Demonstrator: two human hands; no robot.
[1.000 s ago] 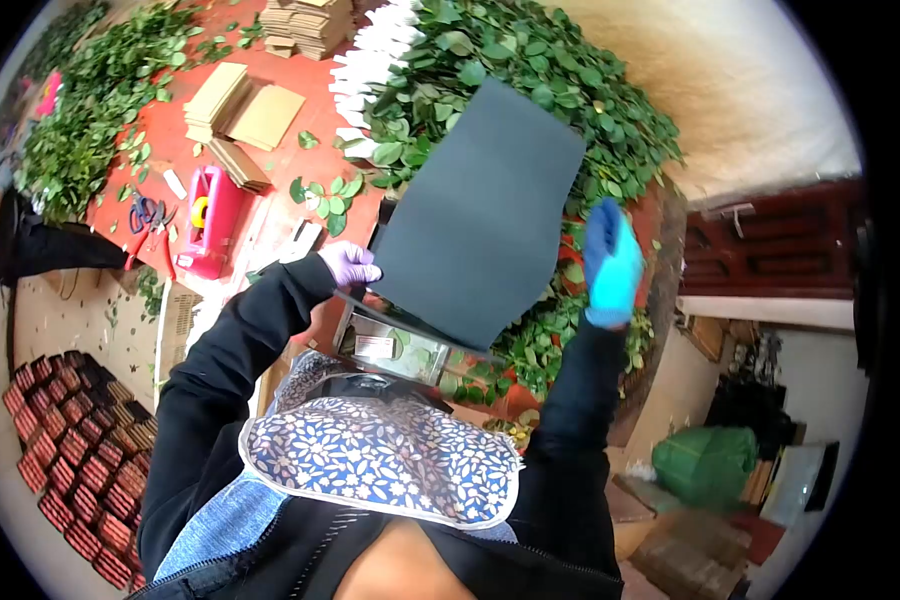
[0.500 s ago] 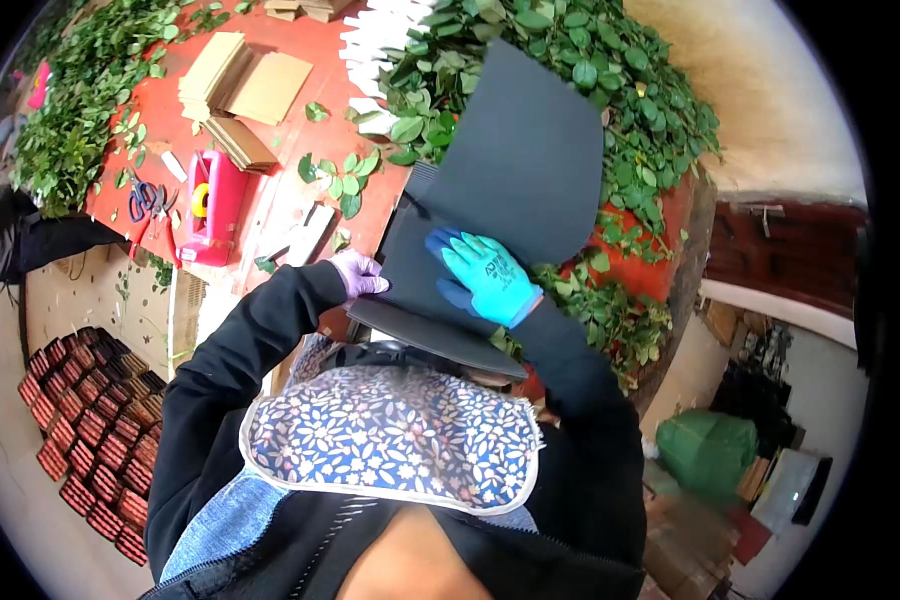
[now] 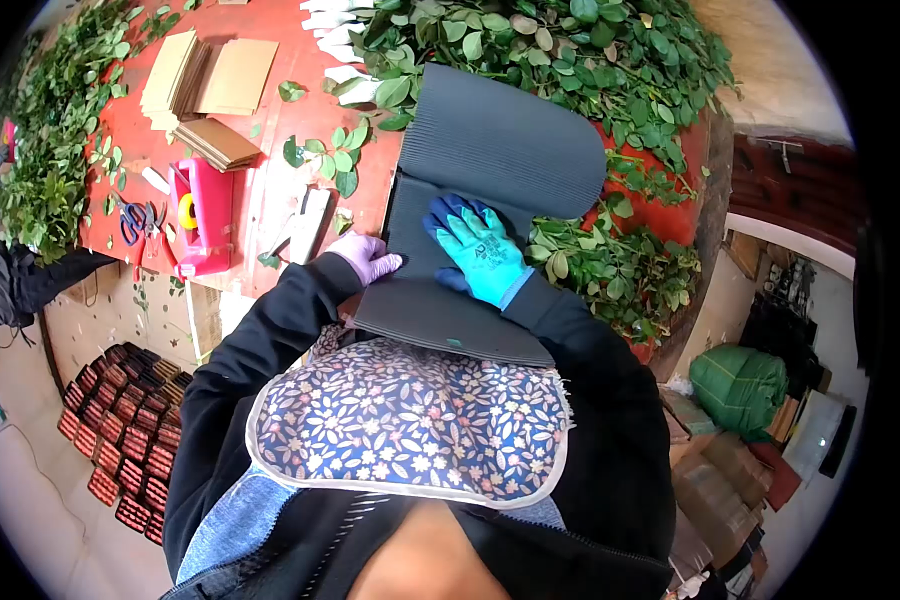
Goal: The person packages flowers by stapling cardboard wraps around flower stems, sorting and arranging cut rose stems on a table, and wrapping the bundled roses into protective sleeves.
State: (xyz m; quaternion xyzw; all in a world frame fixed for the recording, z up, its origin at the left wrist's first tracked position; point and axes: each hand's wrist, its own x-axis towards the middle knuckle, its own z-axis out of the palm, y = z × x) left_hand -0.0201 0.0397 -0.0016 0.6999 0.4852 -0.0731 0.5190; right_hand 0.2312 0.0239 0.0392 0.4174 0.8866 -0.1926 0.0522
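A dark grey ribbed mat (image 3: pixel 425 235) lies on the table in front of me, its near end hanging over the edge towards my apron. The far flap (image 3: pixel 500 135) is folded with its ribbed face up, partly over the leaves. My left hand (image 3: pixel 367 258), in a thin lavender glove, is closed on the mat's left edge. My right hand (image 3: pixel 482 250), in a teal and dark-blue work glove, rests on the middle of the mat with fingers stretched out. Leafy stems (image 3: pixel 610 265) lie just beyond it on the right.
Leafy greenery (image 3: pixel 570 60) is heaped along the back. At left on the red table (image 3: pixel 300 120) are cardboard pieces (image 3: pixel 235 75), a pink tape dispenser (image 3: pixel 202 220), scissors (image 3: pixel 135 222) and red-handled cutters (image 3: pixel 155 245). A floral apron (image 3: pixel 410 420) covers my lap.
The far flap, which stood raised with its smooth side showing, has come down and now shows its ribs. My right hand stays on the mat with its fingers more spread. The view has shifted slightly.
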